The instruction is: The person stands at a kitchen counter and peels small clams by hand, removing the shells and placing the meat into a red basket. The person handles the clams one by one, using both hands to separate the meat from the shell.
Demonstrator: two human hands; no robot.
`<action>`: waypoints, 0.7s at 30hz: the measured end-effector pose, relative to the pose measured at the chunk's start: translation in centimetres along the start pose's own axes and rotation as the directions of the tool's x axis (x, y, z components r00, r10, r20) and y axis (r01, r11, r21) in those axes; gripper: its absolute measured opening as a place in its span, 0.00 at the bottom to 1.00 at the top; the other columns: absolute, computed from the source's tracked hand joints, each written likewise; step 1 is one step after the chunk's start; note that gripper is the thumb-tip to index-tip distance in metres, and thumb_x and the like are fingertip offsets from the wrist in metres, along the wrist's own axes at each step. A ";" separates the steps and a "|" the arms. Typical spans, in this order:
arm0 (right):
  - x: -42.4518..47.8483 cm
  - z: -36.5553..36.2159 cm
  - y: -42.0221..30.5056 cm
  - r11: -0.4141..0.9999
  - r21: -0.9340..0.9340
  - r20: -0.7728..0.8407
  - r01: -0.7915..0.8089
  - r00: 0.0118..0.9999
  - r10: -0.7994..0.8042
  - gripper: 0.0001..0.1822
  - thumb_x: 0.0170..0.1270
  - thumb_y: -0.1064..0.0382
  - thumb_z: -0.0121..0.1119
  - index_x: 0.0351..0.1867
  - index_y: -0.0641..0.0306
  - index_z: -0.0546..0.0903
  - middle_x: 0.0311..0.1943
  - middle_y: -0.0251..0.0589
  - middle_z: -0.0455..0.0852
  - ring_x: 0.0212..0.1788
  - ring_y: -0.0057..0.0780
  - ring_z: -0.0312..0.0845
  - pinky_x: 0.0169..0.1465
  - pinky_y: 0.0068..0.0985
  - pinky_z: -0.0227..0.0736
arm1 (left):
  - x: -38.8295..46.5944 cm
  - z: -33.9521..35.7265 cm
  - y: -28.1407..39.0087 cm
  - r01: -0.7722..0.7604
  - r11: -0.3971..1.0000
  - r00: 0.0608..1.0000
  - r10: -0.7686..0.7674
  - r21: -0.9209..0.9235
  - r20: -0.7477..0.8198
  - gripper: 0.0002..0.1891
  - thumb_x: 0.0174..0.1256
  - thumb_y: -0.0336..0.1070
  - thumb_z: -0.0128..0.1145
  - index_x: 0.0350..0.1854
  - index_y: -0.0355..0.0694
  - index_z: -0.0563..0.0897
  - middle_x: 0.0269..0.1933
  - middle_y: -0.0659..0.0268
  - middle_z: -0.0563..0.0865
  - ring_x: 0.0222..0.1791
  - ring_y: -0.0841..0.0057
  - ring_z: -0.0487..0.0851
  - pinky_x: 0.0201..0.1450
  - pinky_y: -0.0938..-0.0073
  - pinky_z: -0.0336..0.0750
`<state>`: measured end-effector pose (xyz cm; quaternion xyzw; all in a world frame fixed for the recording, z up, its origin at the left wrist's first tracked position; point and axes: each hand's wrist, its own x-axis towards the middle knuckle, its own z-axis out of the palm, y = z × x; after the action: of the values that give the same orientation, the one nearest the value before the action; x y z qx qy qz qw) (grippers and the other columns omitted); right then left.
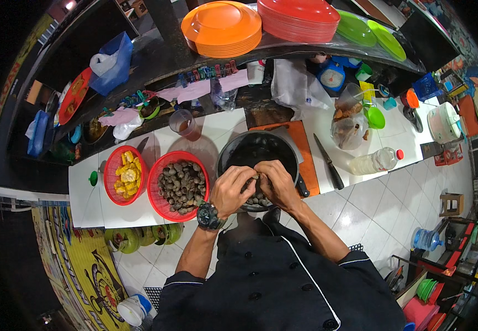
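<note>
Over a large dark pot [225, 159] on the white-tiled counter, my left hand [232, 188] and my right hand [277, 182] meet, their fingers pinched on one small shellfish [256, 176], mostly hidden by the fingertips. More shellfish [258, 200] lie at the pot's near side. Left of the pot stands a red plastic basket [153, 192] heaped with grey-brown shellfish [182, 186]. Farther left, a second red basket [107, 182] holds corn pieces [128, 175]. A watch [209, 216] is on my left wrist.
An orange cutting board [309, 165] lies partly under the pot, with a black-handled knife [304, 187] on it. Another knife [328, 161] lies to the right, near a clear bottle [375, 161] and a plastic bag [348, 132]. A cup [186, 124] stands behind the baskets. Stacked orange plates [222, 29] top the shelf.
</note>
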<state>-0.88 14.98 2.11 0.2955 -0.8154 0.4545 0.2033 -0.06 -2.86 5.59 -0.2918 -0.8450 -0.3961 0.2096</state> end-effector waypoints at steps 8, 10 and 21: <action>0.6 -0.6 1.0 0.986 -0.067 0.177 -0.153 0.971 0.163 0.21 0.57 0.75 0.60 0.54 0.66 0.77 0.45 0.47 0.83 0.51 0.46 0.77 0.54 0.38 0.74 | -1.6 0.5 -1.9 0.119 0.992 0.990 -0.122 0.046 0.073 0.12 0.53 0.23 0.65 0.41 0.34 0.83 0.40 0.58 0.86 0.38 0.62 0.85 0.44 0.67 0.80; 0.8 -1.8 1.7 0.977 -0.089 0.181 -0.196 0.961 0.209 0.19 0.59 0.74 0.59 0.53 0.66 0.77 0.45 0.48 0.82 0.51 0.48 0.77 0.54 0.39 0.73 | -2.1 0.2 -2.0 0.139 0.990 0.989 -0.141 0.036 0.052 0.11 0.53 0.23 0.65 0.40 0.35 0.84 0.39 0.59 0.86 0.37 0.64 0.85 0.42 0.68 0.80; 2.4 -3.9 5.9 0.905 -0.348 0.478 -0.244 0.784 0.395 0.10 0.59 0.71 0.58 0.43 0.63 0.82 0.40 0.50 0.86 0.45 0.50 0.82 0.46 0.43 0.77 | -6.3 -7.4 -4.2 0.595 0.708 0.801 -0.483 0.380 -0.354 0.17 0.58 0.32 0.65 0.50 0.38 0.81 0.50 0.55 0.82 0.53 0.55 0.78 0.58 0.56 0.71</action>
<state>-6.33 20.04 1.86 0.2368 -0.9310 0.2671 -0.0764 2.77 -12.97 4.08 0.0775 -0.9332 -0.2523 0.2439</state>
